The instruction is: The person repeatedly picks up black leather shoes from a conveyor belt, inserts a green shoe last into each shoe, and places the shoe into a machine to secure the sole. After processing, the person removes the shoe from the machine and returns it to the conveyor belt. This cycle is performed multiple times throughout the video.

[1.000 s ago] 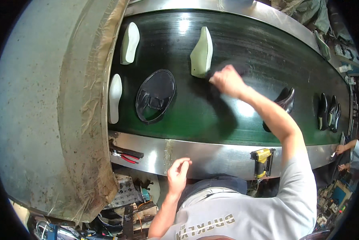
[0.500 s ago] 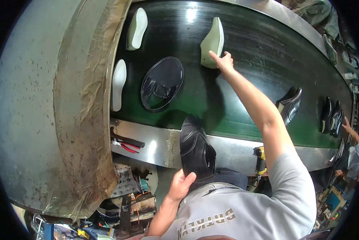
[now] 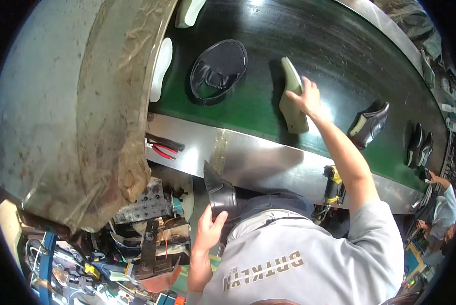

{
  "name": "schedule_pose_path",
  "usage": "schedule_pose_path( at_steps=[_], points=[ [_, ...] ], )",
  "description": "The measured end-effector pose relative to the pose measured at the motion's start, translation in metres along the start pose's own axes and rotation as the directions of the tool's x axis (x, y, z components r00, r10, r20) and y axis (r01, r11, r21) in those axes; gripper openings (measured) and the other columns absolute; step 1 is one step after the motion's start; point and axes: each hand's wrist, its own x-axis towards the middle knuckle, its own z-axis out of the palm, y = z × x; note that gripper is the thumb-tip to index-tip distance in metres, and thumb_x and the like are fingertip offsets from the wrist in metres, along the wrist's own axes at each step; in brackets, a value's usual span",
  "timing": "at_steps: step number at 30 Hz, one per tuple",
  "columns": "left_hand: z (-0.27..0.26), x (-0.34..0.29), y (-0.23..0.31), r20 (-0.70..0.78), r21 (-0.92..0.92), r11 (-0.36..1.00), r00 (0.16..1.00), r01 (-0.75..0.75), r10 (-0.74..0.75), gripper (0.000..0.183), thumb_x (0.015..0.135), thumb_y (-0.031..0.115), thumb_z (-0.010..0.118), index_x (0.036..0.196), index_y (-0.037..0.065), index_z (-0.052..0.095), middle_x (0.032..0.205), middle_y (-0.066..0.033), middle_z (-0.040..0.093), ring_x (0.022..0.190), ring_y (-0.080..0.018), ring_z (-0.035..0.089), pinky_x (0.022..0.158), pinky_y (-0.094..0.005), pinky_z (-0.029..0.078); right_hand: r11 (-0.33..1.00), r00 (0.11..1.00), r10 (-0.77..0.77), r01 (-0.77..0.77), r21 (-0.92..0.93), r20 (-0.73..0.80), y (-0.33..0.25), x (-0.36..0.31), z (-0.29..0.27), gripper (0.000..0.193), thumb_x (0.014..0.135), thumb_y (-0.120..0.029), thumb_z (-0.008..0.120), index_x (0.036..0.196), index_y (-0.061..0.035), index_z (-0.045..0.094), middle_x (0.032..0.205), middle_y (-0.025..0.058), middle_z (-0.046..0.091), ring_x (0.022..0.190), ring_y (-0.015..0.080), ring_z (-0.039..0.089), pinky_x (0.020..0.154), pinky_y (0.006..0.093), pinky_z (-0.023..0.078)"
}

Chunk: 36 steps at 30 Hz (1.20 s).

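Note:
My right hand (image 3: 308,99) grips a pale green shoe last (image 3: 295,114) with a white sole face, over the dark green conveyor belt (image 3: 268,109). Its thumb and fingers lie on either side of the last. Low in front of my body, my left hand (image 3: 209,227) holds a black leather shoe upper (image 3: 222,194), thumb on one side. The upper is tilted, and part of it is lost against my dark trousers. Another black upper (image 3: 233,53) lies on the belt left of the last, its opening showing. Two more lasts, one white (image 3: 161,68) and one pale (image 3: 190,12), lie along the belt's left end.
A metal ledge (image 3: 258,157) borders the belt's near side, with red-handled pliers (image 3: 162,150) on it. A yellow and black tool (image 3: 333,184) hangs by the ledge. Black shoes (image 3: 372,124) stand farther right, near a co-worker's hand (image 3: 436,179). Cluttered tools lie lower left.
My right hand has closed on the last and brought it nearer and to the right. My left hand has lowered the upper leftward and turned it. The view has shifted too.

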Motion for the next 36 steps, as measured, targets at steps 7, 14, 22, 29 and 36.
schedule_pose_path(
  at_steps=[7, 14, 22, 29, 36],
  points=[
    [0.01, 0.017, 0.008, 0.182, 0.315, 0.932, 0.975, -0.18, 0.127, 0.028, 0.095, 0.019, 0.059, 0.11, -0.005, 0.056, 0.087, -0.0143, 0.065, 0.072, -0.0209, 0.059, 0.066, -0.0328, 0.048, 0.989, 0.984, -0.07, 0.048, 0.137, 0.162, -0.042, -0.003, -0.011, 0.054, 0.078, -0.034, 0.07, 0.121, -0.0036, 0.058, 0.106, 0.0221, 0.067, 0.103, 0.0358, 0.064, 0.091, 0.0441, 0.05],
    [0.021, 0.04, -0.05, 0.046, -0.875, 0.482, 0.983, -0.048, 0.18, 0.035, 0.103, 0.036, 0.041, 0.103, 0.005, 0.055, 0.069, 0.001, 0.046, 0.067, -0.0135, 0.044, 0.075, -0.0377, 0.045, 0.714, 0.987, -0.157, 0.132, 0.687, -0.027, -0.042, -0.088, -0.091, 0.052, 0.087, -0.03, 0.07, 0.13, -0.0093, 0.051, 0.112, 0.0122, 0.065, 0.104, 0.0222, 0.063, 0.091, 0.035, 0.05],
    [0.048, 0.053, -0.069, 0.162, -0.951, 0.249, 0.981, 0.185, -0.11, 0.028, 0.102, 0.032, 0.046, 0.105, 0.008, 0.059, 0.078, 0.0009, 0.052, 0.076, -0.0139, 0.052, 0.078, -0.0344, 0.045, -0.161, 0.921, 0.079, -0.366, 0.917, 0.382, -0.042, -0.153, -0.078, 0.045, 0.094, -0.034, 0.062, 0.129, -0.0091, 0.049, 0.114, 0.0093, 0.059, 0.103, 0.0203, 0.059, 0.086, 0.0369, 0.054],
    [0.054, 0.058, -0.049, 0.16, -0.944, 0.264, 0.973, 0.2, -0.166, 0.042, 0.104, 0.028, 0.034, 0.132, 0.003, 0.053, 0.131, -0.0124, 0.058, 0.121, -0.0268, 0.055, 0.105, -0.042, 0.043, -0.428, 0.875, -0.09, -0.465, 0.775, 0.476, -0.049, -0.177, -0.066, 0.039, 0.095, -0.035, 0.059, 0.124, -0.0093, 0.054, 0.112, 0.0078, 0.065, 0.099, 0.0184, 0.064, 0.091, 0.0373, 0.053],
    [0.054, 0.058, -0.062, -0.046, -0.96, 0.279, 0.988, -0.004, -0.145, 0.037, 0.1, 0.021, 0.043, 0.127, 0.0, 0.057, 0.126, -0.0149, 0.061, 0.116, -0.0268, 0.059, 0.103, -0.0411, 0.045, -0.194, 0.861, 0.0, -0.499, 0.845, 0.508, -0.072, -0.179, -0.105, 0.044, 0.099, -0.042, 0.048, 0.121, -0.0063, 0.061, 0.113, 0.0095, 0.067, 0.103, 0.0228, 0.065, 0.092, 0.0388, 0.053]
  ],
)
